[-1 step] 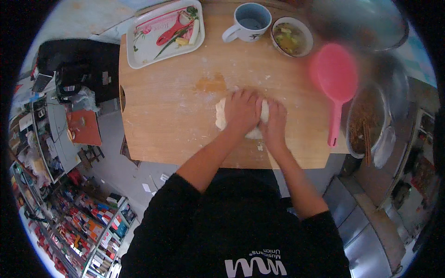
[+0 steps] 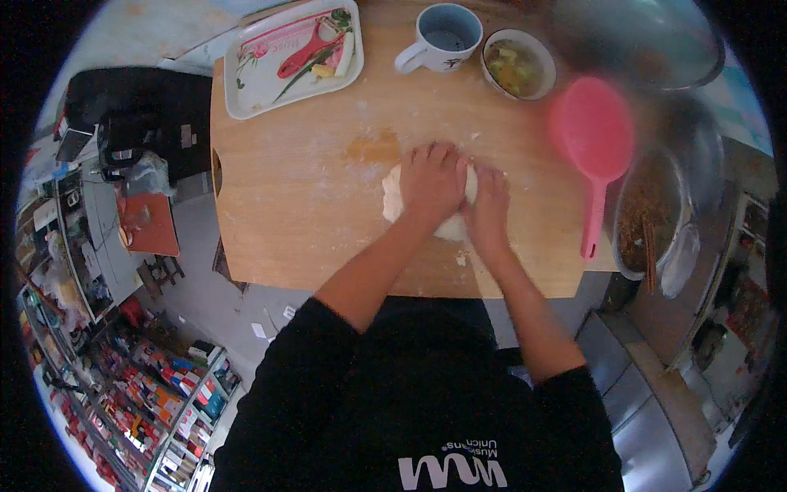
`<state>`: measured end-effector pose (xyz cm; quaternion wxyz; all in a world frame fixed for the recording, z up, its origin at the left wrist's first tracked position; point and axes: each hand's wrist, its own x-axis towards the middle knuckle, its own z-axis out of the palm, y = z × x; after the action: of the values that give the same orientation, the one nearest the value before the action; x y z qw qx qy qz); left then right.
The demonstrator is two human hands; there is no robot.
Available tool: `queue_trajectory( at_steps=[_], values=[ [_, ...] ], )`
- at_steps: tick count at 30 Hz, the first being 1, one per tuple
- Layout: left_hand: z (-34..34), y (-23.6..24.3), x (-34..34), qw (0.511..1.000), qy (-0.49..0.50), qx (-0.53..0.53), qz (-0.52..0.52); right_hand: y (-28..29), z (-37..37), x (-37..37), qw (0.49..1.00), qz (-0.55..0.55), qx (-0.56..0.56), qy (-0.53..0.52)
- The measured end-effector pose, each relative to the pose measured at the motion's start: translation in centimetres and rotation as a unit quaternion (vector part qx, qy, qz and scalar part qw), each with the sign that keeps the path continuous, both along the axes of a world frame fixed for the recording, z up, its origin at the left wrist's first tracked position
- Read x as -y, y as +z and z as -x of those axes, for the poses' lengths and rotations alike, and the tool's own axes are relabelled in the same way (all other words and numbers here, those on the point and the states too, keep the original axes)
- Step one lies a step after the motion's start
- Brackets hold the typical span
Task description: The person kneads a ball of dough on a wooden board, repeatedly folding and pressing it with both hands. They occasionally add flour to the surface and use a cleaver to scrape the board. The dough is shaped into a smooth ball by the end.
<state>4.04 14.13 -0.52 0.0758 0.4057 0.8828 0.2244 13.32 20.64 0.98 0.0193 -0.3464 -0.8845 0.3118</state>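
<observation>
A lump of pale dough [image 2: 393, 197] lies on the wooden board, partly covered by both of my hands. Across its top presses my left hand [image 2: 433, 182], the fingers bent over the far side. My right hand [image 2: 489, 209] grips the right side of the lump, close against the left. Dough shows to the left of my left hand, between the hands and below them. The undersides of my fingers are hidden.
Behind the dough are a white tray [image 2: 238, 98] with a red peeler and vegetable pieces, a blue mug [image 2: 434, 53] and a bowl of soup [image 2: 492, 82]. To the right lie a pink strainer [image 2: 592, 127] and a metal basin [image 2: 627, 262] with brown crumbly filling and chopsticks. Flour specks dot the board [image 2: 287, 205].
My left hand's fingertips reach slightly farther from me over the dough. The right hand shifts only a little, staying against the lump.
</observation>
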Motion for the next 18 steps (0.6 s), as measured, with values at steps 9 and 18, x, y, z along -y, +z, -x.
queue_trajectory(
  at_steps=[9,18],
  values=[
    [3.6,2.4,0.2,0.933,0.068,0.353,-0.014,2.3,0.4,2.0,0.995,-0.074,-0.017,0.068],
    [-1.5,0.0,4.7,0.994,-0.089,-0.034,-0.057,-1.1,-4.1,4.2,0.993,-0.025,-0.115,0.024]
  ],
)
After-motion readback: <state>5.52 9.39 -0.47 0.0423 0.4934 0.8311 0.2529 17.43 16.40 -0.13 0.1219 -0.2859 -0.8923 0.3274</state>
